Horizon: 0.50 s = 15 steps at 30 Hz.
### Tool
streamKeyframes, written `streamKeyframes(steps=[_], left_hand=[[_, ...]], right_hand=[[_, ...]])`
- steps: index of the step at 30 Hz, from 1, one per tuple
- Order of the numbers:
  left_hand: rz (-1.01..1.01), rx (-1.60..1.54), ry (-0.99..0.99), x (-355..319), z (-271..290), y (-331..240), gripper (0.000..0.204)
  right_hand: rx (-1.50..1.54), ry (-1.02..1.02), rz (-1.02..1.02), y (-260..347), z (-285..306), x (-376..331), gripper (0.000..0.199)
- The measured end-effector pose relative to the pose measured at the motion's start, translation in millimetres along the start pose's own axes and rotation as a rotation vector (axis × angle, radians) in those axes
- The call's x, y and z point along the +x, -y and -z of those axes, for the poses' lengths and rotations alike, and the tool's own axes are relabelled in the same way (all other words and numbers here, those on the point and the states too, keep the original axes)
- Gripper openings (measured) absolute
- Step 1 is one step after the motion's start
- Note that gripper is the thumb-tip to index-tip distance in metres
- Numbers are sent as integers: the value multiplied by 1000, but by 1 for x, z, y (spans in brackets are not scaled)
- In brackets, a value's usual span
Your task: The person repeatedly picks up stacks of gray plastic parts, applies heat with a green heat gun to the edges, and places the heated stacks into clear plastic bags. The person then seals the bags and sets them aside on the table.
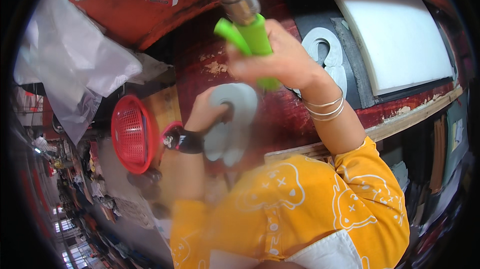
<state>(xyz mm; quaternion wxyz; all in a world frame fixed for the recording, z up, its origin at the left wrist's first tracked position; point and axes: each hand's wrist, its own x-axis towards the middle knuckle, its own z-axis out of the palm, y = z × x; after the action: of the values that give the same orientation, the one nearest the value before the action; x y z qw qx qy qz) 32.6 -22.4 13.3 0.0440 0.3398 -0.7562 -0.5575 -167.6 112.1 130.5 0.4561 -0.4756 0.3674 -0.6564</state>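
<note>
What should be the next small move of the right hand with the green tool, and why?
Probably lower the green-handled tool toward the grey cut piece. The right hand grips the tool above and apart from the piece, while the left hand holds that piece against the red surface, as if presenting it.

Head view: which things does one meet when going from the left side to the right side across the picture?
Clear plastic bag → red plastic basket → left hand holding a grey foam cut-out → right hand gripping a green-handled tool → grey cut-out pieces on the dark mat → white board.
</note>
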Motion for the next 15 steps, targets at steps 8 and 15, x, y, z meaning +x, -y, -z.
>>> streamKeyframes(steps=[8, 15], left_hand=[[-221, -581, -90, -10, 9, 3, 43], [-454, -466, -351, -36, 5, -7, 72]], right_hand=[[-804, -231, -116, -43, -4, 17, 50], [-828, 1, -22, -69, -37, 16, 52]])
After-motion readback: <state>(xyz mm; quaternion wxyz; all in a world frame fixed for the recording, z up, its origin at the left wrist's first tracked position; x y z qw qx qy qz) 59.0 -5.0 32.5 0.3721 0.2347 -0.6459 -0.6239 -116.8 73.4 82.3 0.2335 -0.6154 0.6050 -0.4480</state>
